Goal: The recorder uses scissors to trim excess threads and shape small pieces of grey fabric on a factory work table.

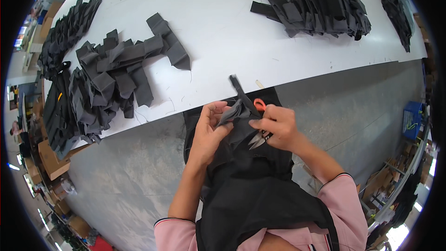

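Just off the table's near edge, over my black apron, my left hand [210,134] grips a folded dark grey fabric piece [238,110] between thumb and fingers. A narrow dark strip of it sticks up toward the white table [218,23]. To the right of the cloth, my right hand [280,129] is closed around small scissors [259,105] with an orange handle loop. Their silver blades point down and left below that hand, away from the strip. The right thumb reaches the cloth's right side; whether it pinches the cloth is hard to tell.
A loose heap of dark grey fabric pieces [125,58] covers the table's left side, with a denser stack [69,32] behind. Another bundle [320,7] lies at the far right, beside a narrow dark pile [395,16]. A blue crate [411,120] and cardboard box [52,160] flank the floor.
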The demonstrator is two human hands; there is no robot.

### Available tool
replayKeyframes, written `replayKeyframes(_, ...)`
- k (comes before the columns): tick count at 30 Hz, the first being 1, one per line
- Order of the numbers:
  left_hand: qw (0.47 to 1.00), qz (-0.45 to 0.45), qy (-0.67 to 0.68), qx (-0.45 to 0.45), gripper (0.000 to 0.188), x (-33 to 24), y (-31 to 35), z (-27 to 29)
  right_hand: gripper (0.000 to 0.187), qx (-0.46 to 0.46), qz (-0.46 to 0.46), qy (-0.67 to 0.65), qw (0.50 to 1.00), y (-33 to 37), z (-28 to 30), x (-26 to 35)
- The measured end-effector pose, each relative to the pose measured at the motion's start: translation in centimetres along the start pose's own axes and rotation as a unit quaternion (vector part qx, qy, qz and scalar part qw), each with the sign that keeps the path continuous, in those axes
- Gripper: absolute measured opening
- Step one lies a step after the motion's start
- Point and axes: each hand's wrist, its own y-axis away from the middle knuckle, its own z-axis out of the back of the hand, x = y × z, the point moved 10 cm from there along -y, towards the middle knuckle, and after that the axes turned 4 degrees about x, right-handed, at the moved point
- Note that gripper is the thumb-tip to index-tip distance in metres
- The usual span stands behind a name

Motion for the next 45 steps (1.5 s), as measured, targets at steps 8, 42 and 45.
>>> replayKeyframes(8, 0.99, 0.036, 0.132, -0.026, 0.048, 2.2, 1.0, -1.3, 0.025, 0.046, -0.171, -0.167, 0.97, -0.2, -2.5, -4.1)
replayKeyframes(42, 0.984, 0.056, 0.167, -0.029, 0.035, 3.6, -0.1, -1.8, 0.026, -0.069, -0.335, -0.331, 0.879, 1.6, -1.3, -4.9)
replayKeyframes(45, 0.976, 0.039, 0.213, -0.002, 0.044, 3.0, -0.9, -2.5, 0.024, -0.079, -0.255, -0.297, 0.917, -0.4, -0.7, -2.3)
